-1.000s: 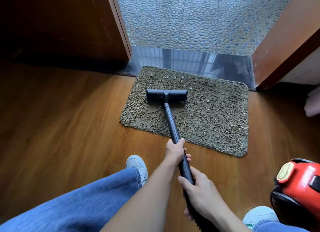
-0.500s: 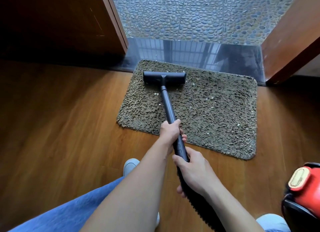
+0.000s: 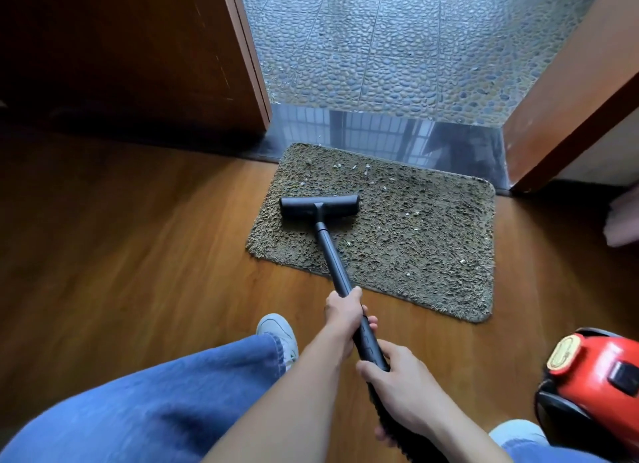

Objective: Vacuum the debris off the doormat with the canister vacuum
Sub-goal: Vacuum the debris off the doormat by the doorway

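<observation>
Left hand [image 3: 344,312] and right hand [image 3: 401,390] both clasp the black tube [image 3: 332,255].
Its nozzle [image 3: 318,207] rests on the doormat's [image 3: 425,255] 9 o'clock side; pale crumbs [image 3: 366,168] lie toward 12 and 3 o'clock; the red vacuum [image 3: 594,369] sits at 4 o'clock.

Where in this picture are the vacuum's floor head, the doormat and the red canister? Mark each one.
floor head [image 3: 318,206]: head view, centre of its black bar.
doormat [image 3: 415,241]: head view, bare pile on its right half.
red canister [image 3: 587,359]: head view, its red top shell.
</observation>
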A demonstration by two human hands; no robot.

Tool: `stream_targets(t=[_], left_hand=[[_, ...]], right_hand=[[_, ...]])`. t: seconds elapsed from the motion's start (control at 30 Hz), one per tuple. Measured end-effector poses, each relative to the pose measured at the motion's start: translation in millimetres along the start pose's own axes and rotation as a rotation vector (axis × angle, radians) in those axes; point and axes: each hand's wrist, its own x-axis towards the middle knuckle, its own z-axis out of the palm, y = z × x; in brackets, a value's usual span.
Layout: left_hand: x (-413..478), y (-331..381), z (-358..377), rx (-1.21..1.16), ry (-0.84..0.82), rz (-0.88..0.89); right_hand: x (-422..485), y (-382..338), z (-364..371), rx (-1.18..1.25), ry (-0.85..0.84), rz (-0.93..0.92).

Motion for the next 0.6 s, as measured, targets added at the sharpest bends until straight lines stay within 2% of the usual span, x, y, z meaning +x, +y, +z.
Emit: stream_targets(t=[0.2, 0.3, 0.47, 0.6], left_hand=[[-30, -21, -8, -0.003, -0.014, -0.015], [-30, -21, -5, 0.019, -0.021, 0.002], [-8, -8, 13, 0.071, -0.008, 0.033], [26, 20, 27, 0.043, -0.016, 0.044]], right_hand=[[-29, 15, 13, -0.108, 0.022, -0.019], [-30, 20, 17, -0.072, 0.063, -0.025], [2, 24, 9, -0.016, 0.121, -0.015], [46, 5, -18, 0.057, 0.106, 0.005]])
